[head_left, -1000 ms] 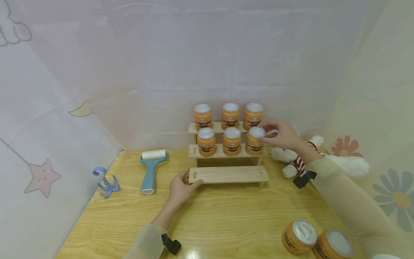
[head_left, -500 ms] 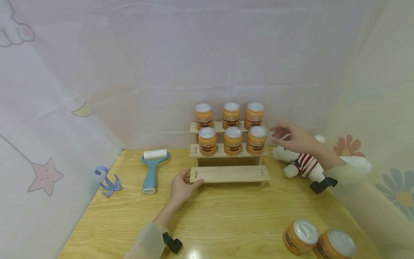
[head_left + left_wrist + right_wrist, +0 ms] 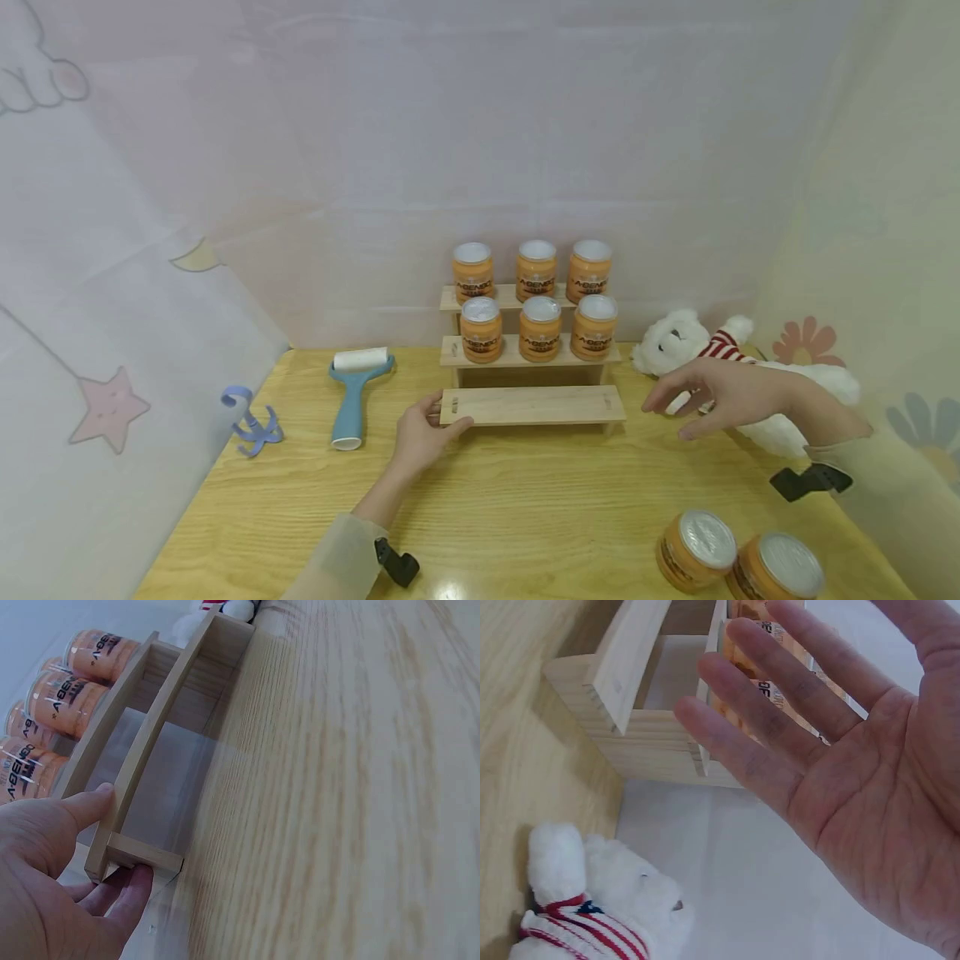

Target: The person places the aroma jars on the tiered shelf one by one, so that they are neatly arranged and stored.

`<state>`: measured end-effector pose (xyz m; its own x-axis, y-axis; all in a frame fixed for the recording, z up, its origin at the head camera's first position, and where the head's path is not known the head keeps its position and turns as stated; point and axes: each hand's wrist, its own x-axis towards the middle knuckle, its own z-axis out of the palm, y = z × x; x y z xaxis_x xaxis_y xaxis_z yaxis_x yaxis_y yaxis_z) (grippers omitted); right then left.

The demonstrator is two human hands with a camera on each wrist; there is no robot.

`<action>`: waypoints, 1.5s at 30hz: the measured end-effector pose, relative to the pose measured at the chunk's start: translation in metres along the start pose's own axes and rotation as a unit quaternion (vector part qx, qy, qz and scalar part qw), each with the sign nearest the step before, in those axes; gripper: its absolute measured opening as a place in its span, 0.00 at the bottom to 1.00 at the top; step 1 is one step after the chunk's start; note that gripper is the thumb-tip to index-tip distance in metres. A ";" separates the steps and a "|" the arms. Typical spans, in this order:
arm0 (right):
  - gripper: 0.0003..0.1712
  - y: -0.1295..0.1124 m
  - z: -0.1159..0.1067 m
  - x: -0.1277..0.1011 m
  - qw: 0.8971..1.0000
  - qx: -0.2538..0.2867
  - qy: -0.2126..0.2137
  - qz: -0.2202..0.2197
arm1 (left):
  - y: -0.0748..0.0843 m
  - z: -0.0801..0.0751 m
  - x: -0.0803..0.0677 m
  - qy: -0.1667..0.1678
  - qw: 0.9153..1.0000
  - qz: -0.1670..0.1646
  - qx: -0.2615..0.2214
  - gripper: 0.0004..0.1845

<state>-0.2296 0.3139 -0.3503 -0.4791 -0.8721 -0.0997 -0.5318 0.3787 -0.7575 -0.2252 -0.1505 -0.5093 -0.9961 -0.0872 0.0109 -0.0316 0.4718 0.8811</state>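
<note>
Gripping the left end of the wooden rack (image 3: 531, 403) with my left hand (image 3: 418, 435), I am holding my right hand (image 3: 726, 398) flat, fingers spread, empty, beside the rack's right end, above the table (image 3: 525, 500).

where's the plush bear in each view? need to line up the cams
Head: plush bear lies right of centre on the table, beside the wooden rack, partly behind the right hand.
Left wrist: only a sliver of it shows at the top edge, past the rack's far end.
Right wrist: bottom left, below the rack's end.
Shared landmark: the wooden rack.
</note>
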 end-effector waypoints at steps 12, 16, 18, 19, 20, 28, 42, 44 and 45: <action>0.31 0.002 0.043 -0.018 0.996 0.069 -0.052 0.005 | -0.004 0.003 -0.002 -0.001 1.000 -0.003 -0.001 0.47; 0.32 -0.001 0.055 -0.020 0.993 0.081 -0.074 0.032 | -0.002 0.003 -0.002 -0.002 1.000 -0.006 -0.003 0.46; 0.33 -0.003 0.060 -0.019 0.990 0.098 -0.088 0.051 | -0.001 0.002 -0.002 -0.002 1.000 -0.009 -0.004 0.46; 0.33 -0.003 0.062 -0.019 0.987 0.110 -0.096 0.062 | 0.000 0.002 -0.002 -0.003 1.000 -0.010 -0.003 0.46; 0.34 -0.004 0.064 -0.018 0.985 0.118 -0.104 0.071 | 0.000 0.003 -0.002 -0.004 1.000 -0.009 -0.002 0.46; 0.30 -0.010 0.078 -0.018 0.988 0.054 -0.123 0.079 | 0.003 0.003 -0.002 -0.002 1.000 -0.006 -0.004 0.46; 0.27 -0.019 0.083 -0.001 0.988 -0.064 -0.139 -0.005 | 0.003 0.000 -0.002 -0.001 1.000 -0.001 -0.003 0.46; 0.27 -0.022 0.080 0.003 0.988 -0.072 -0.133 -0.014 | 0.003 -0.001 -0.003 -0.001 1.000 0.000 -0.003 0.46; 0.26 -0.024 0.078 0.005 0.989 -0.076 -0.129 -0.016 | 0.003 -0.001 -0.003 -0.001 1.000 0.001 -0.002 0.46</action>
<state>-0.1649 0.2762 -0.3826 -0.2766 -0.9273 -0.2523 -0.6528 0.3740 -0.6587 -0.2223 -0.1496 -0.5062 -0.9963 -0.0851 0.0118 -0.0296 0.4682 0.8831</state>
